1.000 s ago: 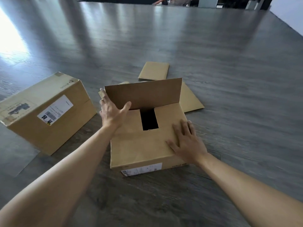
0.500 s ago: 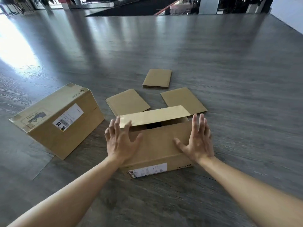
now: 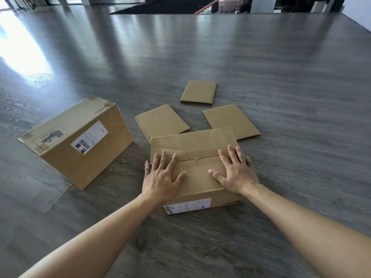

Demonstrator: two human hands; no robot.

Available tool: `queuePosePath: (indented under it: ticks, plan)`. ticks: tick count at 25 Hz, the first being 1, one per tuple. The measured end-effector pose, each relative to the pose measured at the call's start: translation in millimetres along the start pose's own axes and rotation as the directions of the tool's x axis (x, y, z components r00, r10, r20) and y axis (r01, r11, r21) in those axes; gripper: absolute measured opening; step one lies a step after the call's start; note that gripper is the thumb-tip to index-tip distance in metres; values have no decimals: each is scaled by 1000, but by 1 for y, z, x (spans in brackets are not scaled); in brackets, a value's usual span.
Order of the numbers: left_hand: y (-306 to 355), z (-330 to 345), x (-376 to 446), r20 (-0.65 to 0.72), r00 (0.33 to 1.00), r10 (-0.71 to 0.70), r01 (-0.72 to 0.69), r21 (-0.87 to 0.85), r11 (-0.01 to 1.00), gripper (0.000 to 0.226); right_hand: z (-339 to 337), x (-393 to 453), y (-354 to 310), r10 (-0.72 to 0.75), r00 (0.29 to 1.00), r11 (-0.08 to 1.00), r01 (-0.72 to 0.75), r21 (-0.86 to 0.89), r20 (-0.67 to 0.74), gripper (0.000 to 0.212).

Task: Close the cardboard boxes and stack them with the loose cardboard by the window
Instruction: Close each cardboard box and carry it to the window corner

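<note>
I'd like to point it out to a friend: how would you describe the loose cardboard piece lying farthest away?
Start at the box under both hands, near the middle of the grey wood floor. Just beyond it lie two flat cardboard sheets, a left sheet and a right sheet. The farthest piece lies past the gap between them, alone, and looks like several layers stacked.

Grey wood floor (image 3: 261, 67) bears two boxes (image 3: 80, 141) and three cardboard sheets (image 3: 197, 92).

The far flap (image 3: 192, 140) of the near box (image 3: 197, 177) now lies down flat, no more upright. The left hand (image 3: 161, 177) and right hand (image 3: 235, 173) now press flat on the closed top, and the dark opening is gone.
</note>
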State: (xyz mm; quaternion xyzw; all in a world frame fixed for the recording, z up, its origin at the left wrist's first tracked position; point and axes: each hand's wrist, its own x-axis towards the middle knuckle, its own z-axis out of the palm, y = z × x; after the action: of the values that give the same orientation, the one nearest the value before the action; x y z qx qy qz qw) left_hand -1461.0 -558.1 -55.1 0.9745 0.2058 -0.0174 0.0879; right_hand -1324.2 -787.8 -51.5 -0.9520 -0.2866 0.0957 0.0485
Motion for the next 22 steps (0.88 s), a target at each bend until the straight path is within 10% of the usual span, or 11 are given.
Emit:
queuePosePath:
  ticks: [10, 18, 22]
  plan:
    - [-26, -19, 19, 123, 906, -405, 423, -245, 872, 78, -7, 21, -1, 158, 950, 977, -112, 180, -271, 61]
    - [-31, -8, 21, 311, 806, -504, 581, -579, 572, 110, -5, 42, 26, 465, 872, 648, -453, 612, 153, 98]
    - [-30, -10, 22, 396, 775, -492, 618, -637, 461, 99, -4, 38, 31, 437, 879, 649, -456, 609, 193, 97]
